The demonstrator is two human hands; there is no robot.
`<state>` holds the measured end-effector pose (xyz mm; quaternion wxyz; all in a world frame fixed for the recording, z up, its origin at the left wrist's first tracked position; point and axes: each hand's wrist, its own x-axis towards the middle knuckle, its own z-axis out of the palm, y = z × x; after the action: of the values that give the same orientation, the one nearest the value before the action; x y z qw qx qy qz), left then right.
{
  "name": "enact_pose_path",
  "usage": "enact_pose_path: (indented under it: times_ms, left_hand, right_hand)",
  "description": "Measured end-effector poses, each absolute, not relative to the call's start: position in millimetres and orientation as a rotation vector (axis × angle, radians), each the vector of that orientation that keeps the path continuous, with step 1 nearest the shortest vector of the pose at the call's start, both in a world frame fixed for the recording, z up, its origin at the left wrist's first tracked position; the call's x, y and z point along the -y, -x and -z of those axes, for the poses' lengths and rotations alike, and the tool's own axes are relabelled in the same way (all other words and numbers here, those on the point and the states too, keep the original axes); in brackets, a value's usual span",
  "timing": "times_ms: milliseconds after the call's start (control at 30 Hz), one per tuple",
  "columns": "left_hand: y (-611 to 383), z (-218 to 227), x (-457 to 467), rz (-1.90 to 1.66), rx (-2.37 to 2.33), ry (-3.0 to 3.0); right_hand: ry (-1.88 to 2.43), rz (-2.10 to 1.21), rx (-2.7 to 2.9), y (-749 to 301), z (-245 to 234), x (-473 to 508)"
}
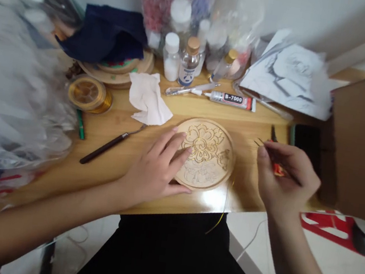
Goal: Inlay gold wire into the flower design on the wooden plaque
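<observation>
A round wooden disc (211, 159) with a gold wire flower pattern lies on the wooden table (112, 172) in front of me. My left hand (159, 165) rests flat on the disc's left edge, fingers spread and holding nothing. My right hand (283, 175) hovers just right of the disc, fingers closed on thin tweezers (262, 144) whose tips point left; a red-handled tool (278, 168) also shows in its grip. A thin gold wire (225, 203) trails from the disc over the table's front edge.
A B-7000 glue tube (229, 99), small bottles (188, 62), a crumpled tissue (149, 99), a gold wire spool (89, 93), a dark-handled tool (109, 144) and a green pen (80, 124) lie around. Plastic bags (15, 84) crowd the left, a cardboard box (363, 141) the right, papers (290, 80) behind.
</observation>
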<state>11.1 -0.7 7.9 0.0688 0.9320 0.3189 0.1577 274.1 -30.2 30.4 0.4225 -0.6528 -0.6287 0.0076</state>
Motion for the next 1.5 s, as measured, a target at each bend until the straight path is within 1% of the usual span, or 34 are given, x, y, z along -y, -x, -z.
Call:
enact_pose_path:
  times_ms: [67, 133, 233, 333, 467, 533, 633, 833, 933, 1000, 1033, 1067, 1100, 1167, 1233, 1300, 1400, 1433, 1500]
  left_hand:
    - [-13.1, -7.3, 1.4, -0.491, -0.992, -2.808]
    - [-14.3, -7.6, 0.5, -0.496, -1.022, -2.800]
    - [-14.5, -9.3, -2.9, -0.503, -0.995, -2.778]
    - [-13.7, -9.1, -6.2, -0.527, -0.980, -2.764]
    - [-13.1, -5.6, -6.8, -0.579, -0.985, -2.784]
    - [-13.1, -4.5, -6.0, -0.573, -0.988, -2.794]
    - [-12.9, -4.3, -4.9, -0.534, -0.998, -2.811]
    - [-12.3, -5.3, -3.7, -0.476, -1.036, -2.781]
    - [-12.4, -4.9, -3.7, -0.454, -1.035, -2.764]
    - [-12.4, -4.0, -4.1, -0.440, -1.033, -2.753]
    - [-12.4, -3.5, -4.2, -0.432, -1.034, -2.749]
    - [-12.3, -3.1, -4.3, -0.423, -1.036, -2.744]
    - [-12.3, -3.0, -4.4, -0.414, -1.039, -2.741]
    - [-12.3, -3.4, -4.5, -0.391, -1.044, -2.736]
    - [-12.4, -4.7, -4.7, -0.362, -1.048, -2.739]
    - [-12.7, -6.3, -4.9, -0.335, -1.055, -2.749]
    - [-13.4, -7.7, -5.3, -0.315, -1.062, -2.756]
    - [-13.5, -7.8, -5.4, -0.316, -1.059, -2.759]
    - [-13.4, -7.7, -5.5, -0.332, -1.047, -2.773]
  right_hand:
    - [1.631, 0.048, 1.815, -290.2, -24.4, 28.2]
    - [1.728, 0.081, 2.153, -302.6, -19.6, 27.1]
    - [1.757, 0.083, 2.303, -312.0, -17.8, 26.6]
    - [1.873, 0.115, 2.282, -317.9, -22.0, 26.4]
    - [2.217, 0.209, 2.021, -330.4, -28.0, 28.0]
    - [2.313, 0.174, 1.951, -334.8, -28.1, 29.2]
    - [2.321, 0.068, 1.924, -336.7, -26.0, 29.4]
    - [2.051, -0.071, 1.776, -339.5, -28.7, 33.8]
    - [1.859, -0.075, 1.611, -333.9, -41.6, 39.0]
    - [1.714, -0.181, 1.494, -322.4, -55.5, 39.8]
    - [1.503, -0.361, 1.311, -314.7, -63.1, 39.0]
    - [1.352, -0.609, 1.186, -306.6, -70.5, 37.6]
    - [1.217, -0.771, 1.073, -298.7, -77.1, 35.5]
    - [1.081, -1.013, 0.943, -285.9, -87.2, 30.1]
    - [0.996, -1.216, 0.935, -278.0, -92.3, 24.0]
    - [0.934, -1.337, 0.993, -272.0, -93.6, 17.5]
    - [0.874, -1.331, 1.112, -256.7, -90.9, 7.5]
    - [0.874, -1.279, 1.140, -249.0, -88.5, 4.4]
    - [0.970, -1.076, 1.135, -231.2, -80.8, -0.9]
